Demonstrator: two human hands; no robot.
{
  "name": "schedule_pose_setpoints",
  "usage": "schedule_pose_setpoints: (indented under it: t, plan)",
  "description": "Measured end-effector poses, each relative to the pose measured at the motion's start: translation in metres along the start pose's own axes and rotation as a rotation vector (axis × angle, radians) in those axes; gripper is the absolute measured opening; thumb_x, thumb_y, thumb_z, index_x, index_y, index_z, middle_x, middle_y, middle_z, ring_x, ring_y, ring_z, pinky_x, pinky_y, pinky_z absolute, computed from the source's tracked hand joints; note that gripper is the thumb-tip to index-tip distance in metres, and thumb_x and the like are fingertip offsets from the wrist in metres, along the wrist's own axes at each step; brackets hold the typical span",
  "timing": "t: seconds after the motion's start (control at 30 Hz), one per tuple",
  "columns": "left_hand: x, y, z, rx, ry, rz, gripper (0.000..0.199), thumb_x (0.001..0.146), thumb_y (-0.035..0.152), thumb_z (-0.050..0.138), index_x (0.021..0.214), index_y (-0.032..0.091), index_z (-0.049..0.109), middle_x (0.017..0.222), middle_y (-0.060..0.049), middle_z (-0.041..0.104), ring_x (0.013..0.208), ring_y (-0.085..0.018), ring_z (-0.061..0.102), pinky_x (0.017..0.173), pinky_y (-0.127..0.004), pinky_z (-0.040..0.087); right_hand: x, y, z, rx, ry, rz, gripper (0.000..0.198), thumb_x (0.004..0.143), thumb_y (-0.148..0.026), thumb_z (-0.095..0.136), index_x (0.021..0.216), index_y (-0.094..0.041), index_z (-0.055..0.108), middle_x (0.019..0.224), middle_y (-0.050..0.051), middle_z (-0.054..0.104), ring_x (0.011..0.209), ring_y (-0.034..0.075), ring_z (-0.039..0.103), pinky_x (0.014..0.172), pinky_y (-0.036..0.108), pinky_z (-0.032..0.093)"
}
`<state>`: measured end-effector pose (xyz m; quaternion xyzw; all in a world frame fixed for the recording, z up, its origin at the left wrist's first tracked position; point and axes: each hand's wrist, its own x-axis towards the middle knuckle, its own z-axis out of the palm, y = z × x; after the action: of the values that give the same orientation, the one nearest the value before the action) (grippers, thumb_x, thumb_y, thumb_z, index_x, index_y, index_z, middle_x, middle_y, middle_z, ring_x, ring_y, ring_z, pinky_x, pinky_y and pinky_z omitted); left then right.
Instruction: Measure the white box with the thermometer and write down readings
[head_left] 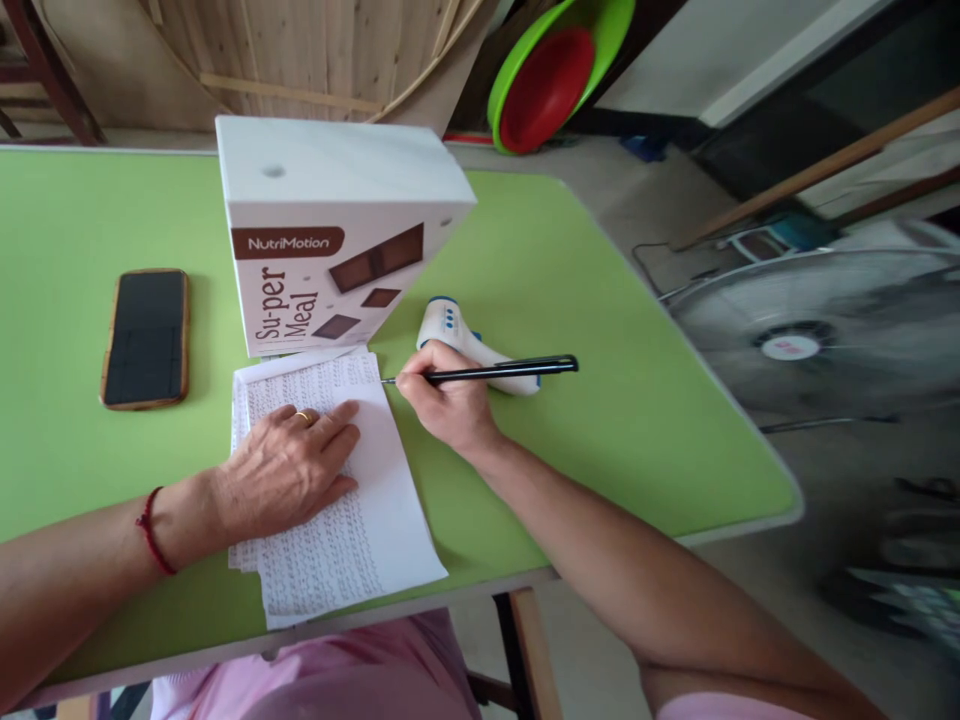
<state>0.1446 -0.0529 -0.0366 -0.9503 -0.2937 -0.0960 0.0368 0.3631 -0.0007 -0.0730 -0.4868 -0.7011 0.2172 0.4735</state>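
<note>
My left hand (292,470) lies flat on a stack of handwritten paper (322,570), fingers stretched out across the sheets. A ring is on one finger and a red cord bracelet (152,530) on the wrist. In my right hand (454,405) is a black pen (517,368), its tip pointing left at the right edge of the papers. Whether the tip touches the paper I cannot tell. The top sheet is blank on its right side, with dense lines of writing elsewhere. Just behind my right hand lies a white and blue infrared thermometer (442,322), partly covered by the hand and pen.
A white NutriMotion box (337,165) stands behind the papers on the green table (600,440). To the left lies a phone (146,338) in a brown case. Beyond the table's right edge is a floor fan (795,340); green and red basins (547,90) lean at the back.
</note>
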Motion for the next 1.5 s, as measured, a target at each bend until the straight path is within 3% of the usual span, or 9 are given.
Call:
schedule_pose_setpoints:
  t: [0.27, 0.8, 1.33, 1.5]
  plan:
    - [-0.0003, 0.0000, 0.0004, -0.006, 0.001, -0.006, 0.030, 0.086, 0.036, 0.066, 0.103, 0.011, 0.063, 0.133, -0.013, 0.060, 0.073, -0.021, 0.066, 0.063, -0.038, 0.054, -0.0002, -0.0001, 0.0007, -0.012, 0.020, -0.007, 0.014, 0.071, -0.019, 0.056, 0.061, -0.023, 0.048, 0.051, -0.006, 0.052, 0.046, 0.011, 0.046, 0.047, 0.025, 0.038]
    - [0.0006, 0.0000, -0.0018, -0.014, -0.004, 0.004, 0.033, 0.084, 0.036, 0.068, 0.104, 0.010, 0.063, 0.133, -0.013, 0.060, 0.073, -0.022, 0.066, 0.062, -0.039, 0.054, 0.0007, -0.0026, 0.0014, -0.048, 0.009, -0.106, 0.016, 0.073, -0.015, 0.055, 0.061, -0.022, 0.047, 0.050, -0.007, 0.049, 0.044, 0.008, 0.040, 0.044, 0.023, 0.032]
    - [0.0023, -0.0001, -0.0018, -0.016, 0.006, 0.004, 0.033, 0.084, 0.036, 0.068, 0.104, 0.010, 0.063, 0.133, -0.014, 0.059, 0.072, -0.023, 0.066, 0.061, -0.040, 0.055, 0.0014, -0.0042, 0.0006, -0.042, -0.012, -0.065, 0.016, 0.073, -0.018, 0.055, 0.060, -0.022, 0.046, 0.050, -0.007, 0.048, 0.045, 0.008, 0.039, 0.045, 0.023, 0.031]
    - [0.0016, 0.0005, -0.0018, -0.020, 0.003, 0.000, 0.033, 0.084, 0.036, 0.069, 0.104, 0.010, 0.063, 0.133, -0.013, 0.060, 0.073, -0.022, 0.066, 0.063, -0.039, 0.055, 0.0005, -0.0032, -0.0003, 0.017, 0.038, -0.016, 0.014, 0.074, -0.020, 0.056, 0.063, -0.022, 0.048, 0.052, -0.006, 0.049, 0.046, 0.009, 0.042, 0.046, 0.024, 0.034]
